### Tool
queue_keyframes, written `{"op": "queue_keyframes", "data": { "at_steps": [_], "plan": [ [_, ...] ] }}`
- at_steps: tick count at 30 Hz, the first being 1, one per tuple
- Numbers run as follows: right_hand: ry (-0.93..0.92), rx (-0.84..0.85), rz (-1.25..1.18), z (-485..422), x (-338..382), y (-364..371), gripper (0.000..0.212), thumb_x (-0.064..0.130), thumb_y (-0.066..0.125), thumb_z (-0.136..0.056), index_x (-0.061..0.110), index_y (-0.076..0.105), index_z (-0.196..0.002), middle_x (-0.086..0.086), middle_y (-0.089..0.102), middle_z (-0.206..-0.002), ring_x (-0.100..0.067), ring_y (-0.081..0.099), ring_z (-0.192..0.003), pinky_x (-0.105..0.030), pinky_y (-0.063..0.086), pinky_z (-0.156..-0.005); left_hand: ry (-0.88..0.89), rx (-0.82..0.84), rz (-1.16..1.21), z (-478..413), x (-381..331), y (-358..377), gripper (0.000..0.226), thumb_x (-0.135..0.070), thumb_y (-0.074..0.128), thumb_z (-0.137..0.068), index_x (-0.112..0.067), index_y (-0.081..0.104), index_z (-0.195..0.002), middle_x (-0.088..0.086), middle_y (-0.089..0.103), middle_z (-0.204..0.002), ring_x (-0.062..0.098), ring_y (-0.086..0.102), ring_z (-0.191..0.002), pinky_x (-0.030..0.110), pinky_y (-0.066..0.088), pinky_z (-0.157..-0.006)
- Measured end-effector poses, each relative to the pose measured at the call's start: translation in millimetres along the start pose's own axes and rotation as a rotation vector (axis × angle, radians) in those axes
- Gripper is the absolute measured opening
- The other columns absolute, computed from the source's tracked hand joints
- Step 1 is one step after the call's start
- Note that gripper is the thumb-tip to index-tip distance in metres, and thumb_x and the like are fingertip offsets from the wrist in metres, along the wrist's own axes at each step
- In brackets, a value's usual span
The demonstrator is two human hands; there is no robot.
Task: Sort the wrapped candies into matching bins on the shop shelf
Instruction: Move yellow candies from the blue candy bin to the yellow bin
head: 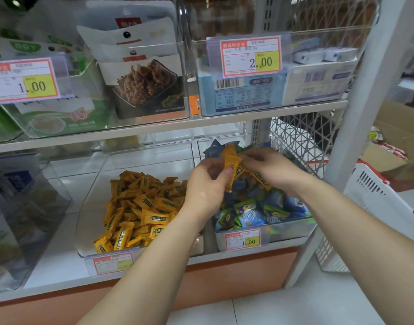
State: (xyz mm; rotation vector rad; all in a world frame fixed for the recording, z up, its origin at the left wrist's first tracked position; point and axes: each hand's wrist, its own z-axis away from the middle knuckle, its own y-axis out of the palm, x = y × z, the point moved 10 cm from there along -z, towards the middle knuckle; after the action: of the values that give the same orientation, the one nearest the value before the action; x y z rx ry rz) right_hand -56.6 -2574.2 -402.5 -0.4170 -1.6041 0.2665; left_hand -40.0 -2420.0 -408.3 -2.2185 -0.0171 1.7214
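A bunch of orange-wrapped candies (231,160) is held between both hands above the right bin (292,233), at about 1 o'clock from the frame's middle. The left hand (207,186) is curled, with thumb and fingers pinching the bunch from its 9 o'clock side. The right hand (270,168) is curled round more of the same wrappers from 3 o'clock, and some show beneath its palm. The right bin is clear-walled and filled with blue and green candies (252,215); a price tag (243,240) marked 1.00 is fixed to its front. Just beside it, at 9 o'clock, a second clear bin (94,184) is heaped with an orange pile (142,207) in matching wrappers. On the shelf above, an upper bin (288,43) of blue and white boxes (243,95) is seen at 12 o'clock, and a pouch bin (84,130) with snack pouches (140,85) at 10 o'clock.
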Motion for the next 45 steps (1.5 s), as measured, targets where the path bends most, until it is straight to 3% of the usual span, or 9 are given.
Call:
{"op": "queue_keyframes", "data": {
  "at_steps": [7, 14, 20, 24, 27, 32, 36, 42, 45],
  "plan": [
    [0.037, -0.015, -0.386, 0, 18, 27, 0.028, 0.031, 0.052, -0.102, 0.010, 0.066, -0.089, -0.007, 0.059, -0.063, -0.015, 0.051, -0.049, -0.025, 0.040, -0.041, -0.082, -0.021, 0.233, 8, 1, -15, 0.022, -0.029, 0.063, -0.096, -0.026, 0.059, -0.117, 0.000, 0.071, -0.113, 0.017, 0.066, -0.108, 0.045, 0.052, -0.098],
    [0.213, 0.078, -0.658, -18, 26, 108, 0.029, 0.024, 0.048, -0.103, 0.006, 0.070, -0.100, -0.009, 0.066, -0.072, -0.016, 0.057, -0.051, -0.024, 0.043, -0.043, -0.214, -0.122, 0.388, 10, 34, -84, 0.055, -0.027, 0.080, -0.081, -0.025, 0.049, -0.127, 0.005, 0.074, -0.107, 0.023, 0.075, -0.088, 0.036, 0.061, -0.072],
    [0.080, 0.168, -0.196, -42, 43, 166, 0.023, 0.027, 0.066, -0.088, 0.024, 0.076, -0.109, 0.001, 0.076, -0.104, -0.020, 0.072, -0.097, -0.034, 0.058, -0.084, -0.119, -0.205, -0.096, 9, 50, -151, 0.053, -0.030, 0.078, -0.082, -0.032, 0.050, -0.126, -0.001, 0.070, -0.112, 0.014, 0.069, -0.095, 0.036, 0.057, -0.083],
    [-0.032, 0.128, 0.183, -48, 54, 168, 0.042, 0.040, 0.066, -0.084, 0.029, 0.066, -0.125, 0.006, 0.066, -0.123, -0.015, 0.061, -0.108, -0.025, 0.045, -0.081, -0.100, -0.112, -0.493, 7, 59, -160, 0.056, -0.028, 0.072, -0.086, -0.024, 0.051, -0.138, 0.000, 0.065, -0.127, 0.020, 0.063, -0.112, 0.034, 0.051, -0.094],
    [-0.110, 0.081, 0.208, -43, 56, 140, 0.029, 0.035, 0.066, -0.091, 0.032, 0.065, -0.120, 0.011, 0.063, -0.120, -0.008, 0.061, -0.102, -0.021, 0.046, -0.079, -0.079, -0.088, -0.674, 6, 54, -159, 0.054, -0.036, 0.068, -0.087, -0.026, 0.053, -0.137, 0.001, 0.063, -0.131, 0.023, 0.059, -0.117, 0.027, 0.044, -0.086],
    [-0.135, -0.066, 0.192, -25, 33, 48, 0.015, 0.021, 0.070, -0.089, 0.035, 0.069, -0.092, 0.011, 0.072, -0.104, -0.013, 0.066, -0.103, -0.029, 0.051, -0.091, 0.084, 0.010, -0.575, 12, 18, -112, 0.035, -0.038, 0.065, -0.090, -0.026, 0.065, -0.123, -0.011, 0.069, -0.115, -0.005, 0.060, -0.096, 0.006, 0.041, -0.077],
    [-0.094, -0.254, 0.300, -3, -4, -17, 0.012, 0.021, 0.066, -0.092, 0.032, 0.070, -0.095, 0.013, 0.070, -0.095, -0.011, 0.067, -0.093, -0.013, 0.045, -0.071, 0.213, 0.115, -0.615, 19, 1, -50, 0.041, -0.042, 0.064, -0.089, -0.028, 0.060, -0.128, -0.010, 0.066, -0.121, 0.004, 0.060, -0.105, 0.019, 0.047, -0.090],
    [-0.118, 0.018, 0.526, -3, -24, 31, 0.023, 0.023, 0.061, -0.095, 0.025, 0.071, -0.116, 0.004, 0.072, -0.112, -0.014, 0.066, -0.103, -0.022, 0.045, -0.081, 0.124, 0.099, -0.731, 12, 23, -30, 0.068, -0.045, 0.068, -0.082, -0.020, 0.046, -0.140, 0.004, 0.047, -0.140, 0.022, 0.050, -0.125, 0.025, 0.040, -0.095],
    [-0.126, 0.153, 0.548, -10, -21, 70, 0.025, 0.021, 0.059, -0.094, 0.028, 0.071, -0.115, 0.003, 0.071, -0.111, -0.017, 0.064, -0.101, -0.025, 0.046, -0.081, 0.081, 0.070, -0.684, 10, 29, -36, 0.056, -0.047, 0.070, -0.075, -0.023, 0.055, -0.124, -0.007, 0.060, -0.115, 0.006, 0.057, -0.109, 0.012, 0.042, -0.081]
  ]
}}
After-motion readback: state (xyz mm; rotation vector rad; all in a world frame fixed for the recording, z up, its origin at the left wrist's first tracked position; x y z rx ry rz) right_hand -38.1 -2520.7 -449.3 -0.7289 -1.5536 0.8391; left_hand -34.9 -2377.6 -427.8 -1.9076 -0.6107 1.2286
